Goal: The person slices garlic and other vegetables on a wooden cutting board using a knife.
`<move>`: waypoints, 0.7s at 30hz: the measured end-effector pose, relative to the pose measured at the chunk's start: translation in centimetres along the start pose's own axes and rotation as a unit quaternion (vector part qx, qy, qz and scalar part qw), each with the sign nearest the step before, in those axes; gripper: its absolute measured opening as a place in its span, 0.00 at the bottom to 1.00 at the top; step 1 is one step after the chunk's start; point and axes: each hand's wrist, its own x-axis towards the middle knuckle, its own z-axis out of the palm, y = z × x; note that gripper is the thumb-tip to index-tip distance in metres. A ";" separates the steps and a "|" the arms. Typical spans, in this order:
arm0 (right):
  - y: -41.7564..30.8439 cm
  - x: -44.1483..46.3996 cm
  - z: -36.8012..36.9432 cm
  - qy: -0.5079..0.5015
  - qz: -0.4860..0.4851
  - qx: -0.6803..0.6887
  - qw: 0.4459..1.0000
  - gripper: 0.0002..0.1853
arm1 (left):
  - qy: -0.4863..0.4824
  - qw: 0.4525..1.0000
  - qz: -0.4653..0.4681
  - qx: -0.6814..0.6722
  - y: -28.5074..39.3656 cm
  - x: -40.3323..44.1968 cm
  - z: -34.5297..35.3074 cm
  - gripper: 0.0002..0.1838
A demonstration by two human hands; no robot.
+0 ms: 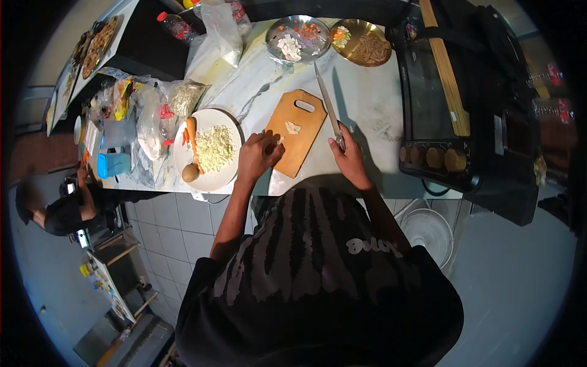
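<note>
My right hand [350,160] is closed round the handle of a long kitchen knife [326,98], its blade pointing away from me just right of the wooden cutting board [299,150]. On the board, below its handle slot, lie a few pale cut pieces [293,128]. My left hand [257,158] is over the board's left edge with its fingers curled together. A small pale bit shows at its fingertips; I cannot make out whether it is gripped. To the left, a white plate [211,181] holds chopped pale vegetable [215,148], carrots [192,129] and a round brown item [190,172].
At the back stand a steel plate [273,38] with white and orange pieces and a brass-coloured plate [367,60] with brown strips. A black oven [422,104] borders the right. Bags [150,122] and a blue container [114,165] crowd the left. Another person [67,205] is far left.
</note>
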 end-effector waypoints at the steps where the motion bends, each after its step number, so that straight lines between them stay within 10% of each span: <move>1: 0.0 0.3 0.2 -0.015 0.004 0.002 1.000 0.28 | 0.002 1.000 -0.007 0.002 0.3 -0.5 -0.1 0.13; 13: -3.5 -2.5 0.8 -0.225 -0.082 0.002 0.971 0.26 | 0.159 0.987 -0.002 0.009 -0.1 -2.7 3.0 0.09; 15: -6.2 -3.4 -0.3 -0.352 0.070 -0.070 0.931 0.27 | 0.161 0.987 0.012 0.013 0.2 -3.9 3.4 0.08; 21: -4.9 -4.2 0.4 -0.324 -0.019 -0.129 0.937 0.34 | 0.195 0.980 0.021 0.018 0.0 -3.7 3.8 0.07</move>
